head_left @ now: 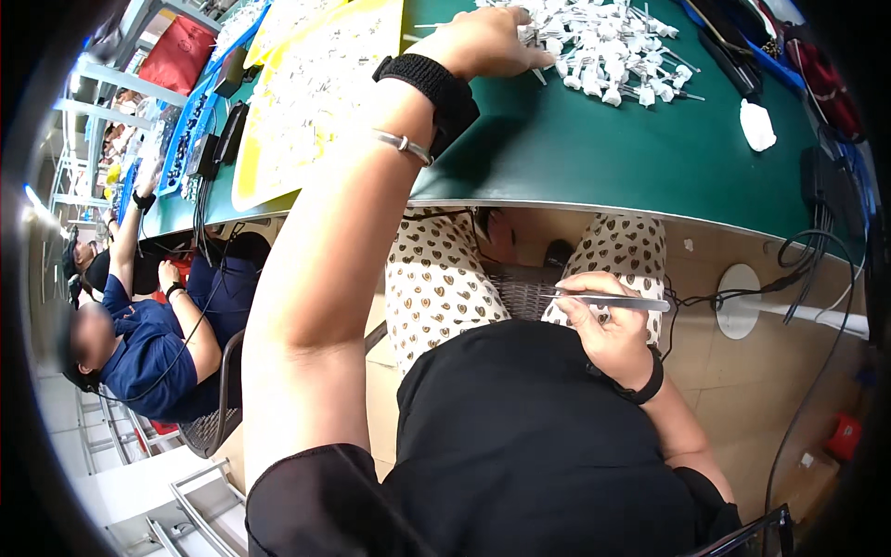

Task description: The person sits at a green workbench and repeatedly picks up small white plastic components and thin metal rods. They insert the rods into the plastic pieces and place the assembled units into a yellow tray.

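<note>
My left hand (487, 42) reaches across the green table to the left edge of a heap of small white plastic parts with thin stems (608, 51). Its thumb stands apart from the other fingers, whose tips partly hide behind the hand. A couple of thin stems show just left of the hand; whether they touch it I cannot tell. Over my lap, my right hand (608, 330) grips a pair of metal tweezers (640, 303), their thin points directed left.
A yellow tray (251, 172) of small pale parts lies left of my forearm, with blue bins (181, 153) beyond. Black-handled tools (733, 70) and a white lump (756, 125) sit at right. Cables (821, 241) hang off the right edge. A co-worker (153, 353) sits to the left.
</note>
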`<state>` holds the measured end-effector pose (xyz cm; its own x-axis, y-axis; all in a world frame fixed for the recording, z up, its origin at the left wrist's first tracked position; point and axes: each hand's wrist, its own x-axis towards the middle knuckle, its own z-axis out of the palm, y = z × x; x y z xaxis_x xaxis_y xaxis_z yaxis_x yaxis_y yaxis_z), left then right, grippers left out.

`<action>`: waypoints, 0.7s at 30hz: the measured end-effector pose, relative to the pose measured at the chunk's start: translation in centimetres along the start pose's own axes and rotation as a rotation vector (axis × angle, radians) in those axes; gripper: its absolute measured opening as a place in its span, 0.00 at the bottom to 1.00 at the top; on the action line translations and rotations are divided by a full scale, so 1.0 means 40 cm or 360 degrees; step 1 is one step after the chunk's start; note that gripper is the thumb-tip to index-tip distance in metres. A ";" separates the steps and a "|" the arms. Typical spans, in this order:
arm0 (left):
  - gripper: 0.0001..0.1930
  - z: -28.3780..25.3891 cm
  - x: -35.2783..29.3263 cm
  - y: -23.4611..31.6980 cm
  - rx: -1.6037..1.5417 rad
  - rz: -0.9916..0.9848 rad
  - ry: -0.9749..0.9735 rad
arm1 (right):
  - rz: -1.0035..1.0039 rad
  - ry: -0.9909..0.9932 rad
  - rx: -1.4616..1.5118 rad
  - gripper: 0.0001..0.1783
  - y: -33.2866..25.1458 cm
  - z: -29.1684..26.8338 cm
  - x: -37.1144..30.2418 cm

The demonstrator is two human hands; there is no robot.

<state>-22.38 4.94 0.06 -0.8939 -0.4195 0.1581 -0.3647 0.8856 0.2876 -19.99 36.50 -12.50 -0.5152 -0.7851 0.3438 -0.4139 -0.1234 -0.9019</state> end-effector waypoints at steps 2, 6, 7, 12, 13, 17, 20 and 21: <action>0.33 0.026 0.027 0.030 0.0209 -0.0067 -0.0140 | -0.0009 0.0014 -0.0006 0.10 -0.006 -0.006 0.004; 0.37 0.029 -0.055 0.060 0.0068 0.0233 -0.0057 | -0.0021 0.0040 -0.0066 0.10 -0.005 -0.011 0.007; 0.36 0.034 -0.071 0.067 0.0109 0.0264 -0.0011 | -0.0049 0.0022 -0.0092 0.10 -0.010 -0.013 0.008; 0.28 -0.011 -0.126 0.039 -0.0382 0.0493 0.0151 | -0.0167 -0.0034 -0.0090 0.10 -0.008 0.003 0.004; 0.27 -0.045 -0.119 0.025 -0.0490 0.0358 0.0087 | -0.0164 -0.0049 -0.0089 0.10 -0.012 0.004 0.003; 0.20 -0.202 -0.142 0.098 0.0506 -0.0117 0.0111 | -0.0168 -0.0020 -0.0123 0.10 -0.009 -0.002 0.004; 0.18 -0.154 -0.116 -0.066 0.0698 -0.0065 -0.0005 | -0.0145 -0.0083 -0.0094 0.09 -0.023 0.009 0.003; 0.17 -0.119 -0.095 -0.114 0.0740 -0.0021 -0.0043 | -0.0140 -0.0078 -0.0113 0.09 -0.022 0.008 0.003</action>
<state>-16.06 1.55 2.65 -0.8927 -0.4312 0.1307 -0.4485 0.8783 -0.1655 -19.46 36.33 -11.74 -0.4382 -0.8019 0.4061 -0.5087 -0.1513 -0.8476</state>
